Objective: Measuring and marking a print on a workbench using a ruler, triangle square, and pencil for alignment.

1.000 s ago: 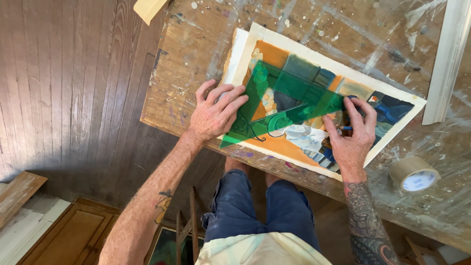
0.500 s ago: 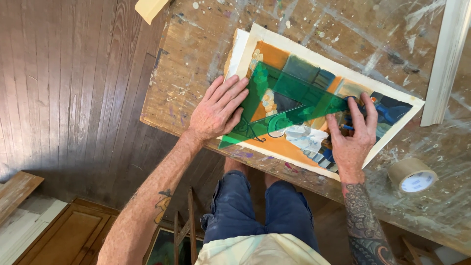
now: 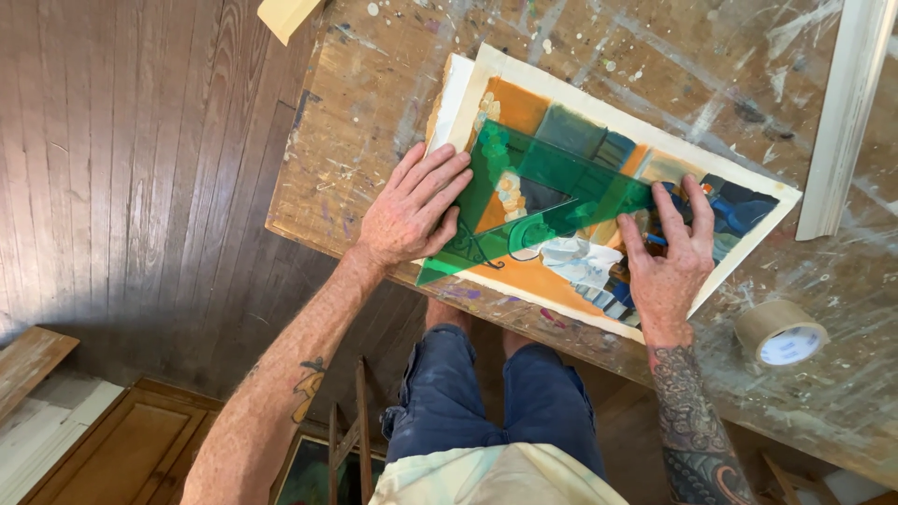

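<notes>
Surroundings: roll of tan tape (image 3: 779, 332) lies on the paint-spattered workbench (image 3: 374, 150), near the right hand but apart from it; a white wooden strip (image 3: 847, 112) lies along the far right; a tan block (image 3: 285, 14) overhangs the bench's top-left corner.
Painting: orange, blue and green painted sheet (image 3: 561, 281) with a white border lies flat and slantwise on the bench, its near edge close to the bench front.
Triangle: green see-through set square (image 3: 552, 182) lies on the sheet, its long side running from lower left toward the right hand.
Left hand: left hand (image 3: 416, 206) is pressed flat on the square's left end, fingers extended and slightly spread, gripping nothing.
Right hand: right hand (image 3: 669, 257) rests on the sheet at the square's right tip, fingers loosely spread; what the fingertips press cannot be told.
Change: since a second ago, the left hand's fingers have flattened further onto the square; sheet, square and tape lie as before.
Edges and room: bench front edge runs just below both wrists; bare bench lies open left of the sheet; strip and tape bound the right side.
</notes>
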